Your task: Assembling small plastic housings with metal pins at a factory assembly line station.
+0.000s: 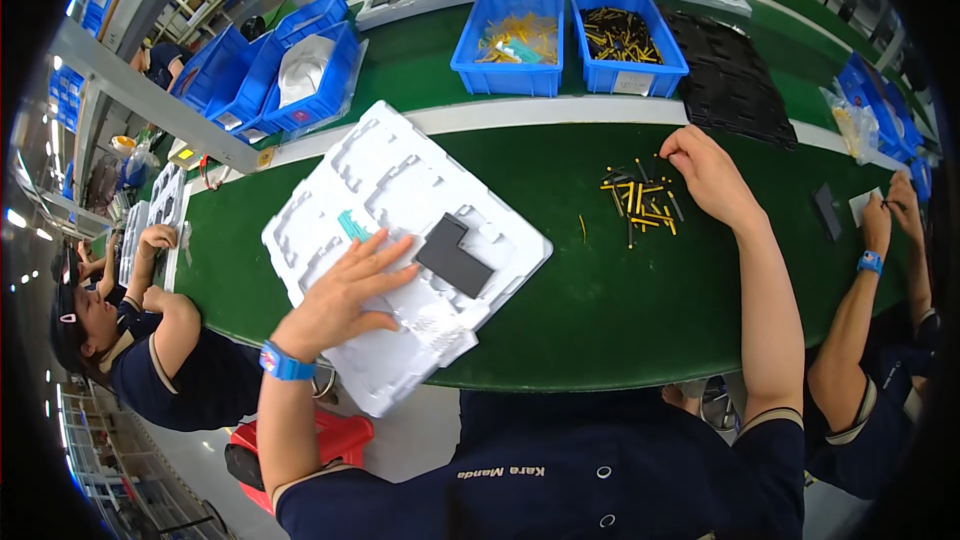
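My left hand [345, 295] lies over a white molded plastic tray [420, 160], its fingers spread. Close to those fingertips are a small teal piece [352, 225] and a dark grey L-shaped block [456, 256], both in the tray. A piece of clear bubbled plastic [435, 335] sits by the tray's near edge. My right hand [708, 175] is at the far right side of a loose pile of thin yellow and black sticks [640, 198]. Its thumb and fingertips are pinched together; whatever they hold is too small to make out.
Two blue bins [507, 80] [630, 77] of small sticks stand beyond a pale rail. Black molded trays [735, 75] lie right of them. More blue bins [315, 90] are at the back left. Co-workers sit at both sides; one's hands [885, 215] are at the right.
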A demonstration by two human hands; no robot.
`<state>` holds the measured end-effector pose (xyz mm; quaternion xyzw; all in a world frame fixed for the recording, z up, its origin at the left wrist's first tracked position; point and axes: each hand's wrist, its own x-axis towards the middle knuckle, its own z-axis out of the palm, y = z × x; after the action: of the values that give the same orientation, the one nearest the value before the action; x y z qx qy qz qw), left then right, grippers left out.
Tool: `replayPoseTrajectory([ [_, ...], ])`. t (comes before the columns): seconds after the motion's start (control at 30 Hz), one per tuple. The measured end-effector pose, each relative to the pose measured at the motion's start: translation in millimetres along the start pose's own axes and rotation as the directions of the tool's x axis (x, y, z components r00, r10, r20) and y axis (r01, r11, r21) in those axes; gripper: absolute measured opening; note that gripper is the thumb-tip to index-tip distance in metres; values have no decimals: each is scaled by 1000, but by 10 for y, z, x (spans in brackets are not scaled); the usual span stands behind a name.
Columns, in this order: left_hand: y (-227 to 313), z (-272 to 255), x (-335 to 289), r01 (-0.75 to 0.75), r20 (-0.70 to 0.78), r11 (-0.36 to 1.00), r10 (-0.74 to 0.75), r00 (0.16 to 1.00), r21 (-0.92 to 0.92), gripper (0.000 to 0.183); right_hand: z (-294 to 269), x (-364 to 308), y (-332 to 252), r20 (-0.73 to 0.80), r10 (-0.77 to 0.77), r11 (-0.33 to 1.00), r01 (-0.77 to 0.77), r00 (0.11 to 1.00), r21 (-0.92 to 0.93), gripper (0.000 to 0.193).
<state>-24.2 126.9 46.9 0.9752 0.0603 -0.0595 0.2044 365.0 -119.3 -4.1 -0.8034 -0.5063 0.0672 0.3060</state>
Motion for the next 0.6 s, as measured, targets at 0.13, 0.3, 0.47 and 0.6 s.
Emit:
replayPoseTrajectory([
  [0.13,-145,-194,-15,27,66,996,-22,998,-86,60,-9,11,28,-4,7,1000,-7,1000,-4,8],
  [0.3,220,162,225,230,-252,973,-227,941,-18,52,-4,10,16,-10,17,1000,-17,1000,10,8],
  [0.47,354,343,324,164,-282,978,-122,951,128,76,9,3,31,-11,7,1000,-7,1000,-3,8],
  [0.6,403,358,350,174,-221,971,-135,966,166,83,-2,5,12,-10,2,1000,-2,1000,-2,8],
])
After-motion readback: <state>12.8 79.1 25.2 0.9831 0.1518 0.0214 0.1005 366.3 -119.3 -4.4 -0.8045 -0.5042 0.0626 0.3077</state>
